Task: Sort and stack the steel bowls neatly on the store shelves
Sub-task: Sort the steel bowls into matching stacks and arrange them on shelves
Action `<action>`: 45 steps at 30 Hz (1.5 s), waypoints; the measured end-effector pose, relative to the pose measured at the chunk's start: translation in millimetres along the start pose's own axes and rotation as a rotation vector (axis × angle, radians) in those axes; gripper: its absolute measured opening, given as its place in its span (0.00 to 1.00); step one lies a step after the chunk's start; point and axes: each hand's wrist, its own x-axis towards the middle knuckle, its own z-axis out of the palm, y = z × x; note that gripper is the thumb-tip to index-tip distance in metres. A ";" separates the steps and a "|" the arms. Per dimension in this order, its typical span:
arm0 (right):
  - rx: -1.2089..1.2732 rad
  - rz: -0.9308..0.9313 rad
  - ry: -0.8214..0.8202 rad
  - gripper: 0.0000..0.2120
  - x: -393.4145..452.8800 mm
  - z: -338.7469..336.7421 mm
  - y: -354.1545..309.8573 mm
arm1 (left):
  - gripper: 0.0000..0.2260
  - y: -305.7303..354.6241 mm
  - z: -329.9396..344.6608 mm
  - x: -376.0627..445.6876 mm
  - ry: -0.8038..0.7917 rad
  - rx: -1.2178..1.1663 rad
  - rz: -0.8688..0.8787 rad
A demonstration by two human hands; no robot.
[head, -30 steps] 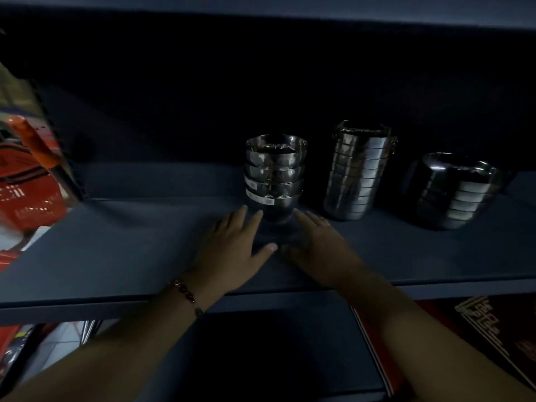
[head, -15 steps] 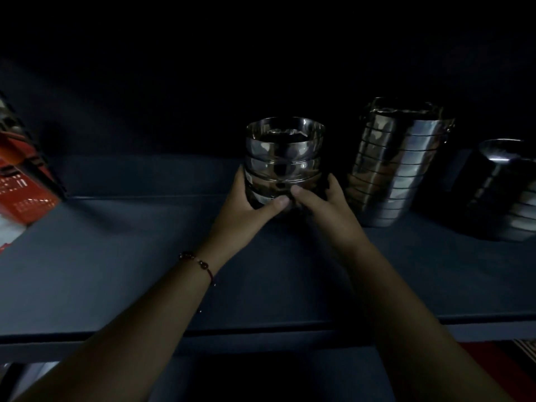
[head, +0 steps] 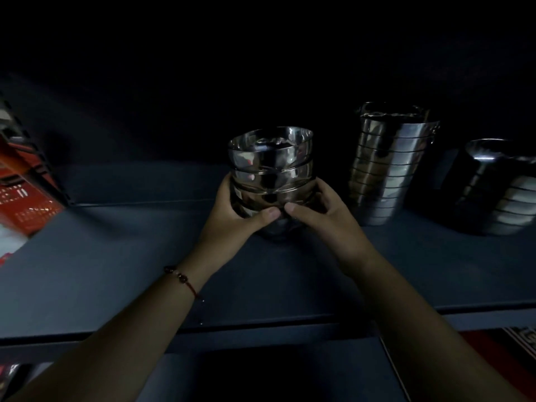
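Item 1: stack of steel bowls [head: 271, 175], centre of the frame, nested upright, rims up, standing on the dark blue shelf [head: 116, 256] about midway between its front edge and the back; whether the base rests on the shelf or is just raised cannot be told, as the bottom is in shadow behind the thumbs. A pale label shows on a lower bowl at the left side.

Item 2: left hand [head: 232, 216], centre of the frame, curled around the left side of the lower bowls, fingers out of sight behind the stack, thumb laid across the front. A red cord bracelet [head: 181, 278] with beads sits on this wrist.

Item 3: right hand [head: 322, 219], just right of centre, curled around the right side of the same lower bowls, thumb across the front, its tip almost touching the left thumb.

Item 4: taller stack of steel vessels [head: 391, 163], right of centre, upright, near the held stack but apart from it, a small handle visible at the upper right rim.

Item 5: third steel stack [head: 493, 190], far right edge of the frame, wider, partly cut off.

Item 6: red boxed goods [head: 20, 187], left edge of the frame, beyond the shelf end; printing illegible.

Item 7: red patterned packaging [head: 516, 343], lower right corner, under the shelf edge
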 end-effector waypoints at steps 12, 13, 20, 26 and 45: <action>-0.268 -0.035 -0.041 0.43 -107.4 20.5 -42.1 | 0.39 71.7 -34.2 -109.3 -0.013 -0.092 0.000; -0.266 -0.033 -0.036 0.43 -118.0 24.1 -47.8 | 0.37 77.3 -38.2 -120.1 -0.020 -0.078 -0.012; -0.290 -0.084 -0.007 0.39 -195.0 40.7 -99.5 | 0.37 140.4 -64.1 -192.2 -0.039 0.028 0.024; -0.303 -0.223 -0.033 0.32 -239.5 43.0 -178.0 | 0.42 216.5 -78.4 -223.4 -0.052 0.013 0.140; -0.207 -0.405 -0.008 0.14 -144.9 33.5 -361.9 | 0.26 381.0 -80.8 -101.9 0.142 0.255 0.447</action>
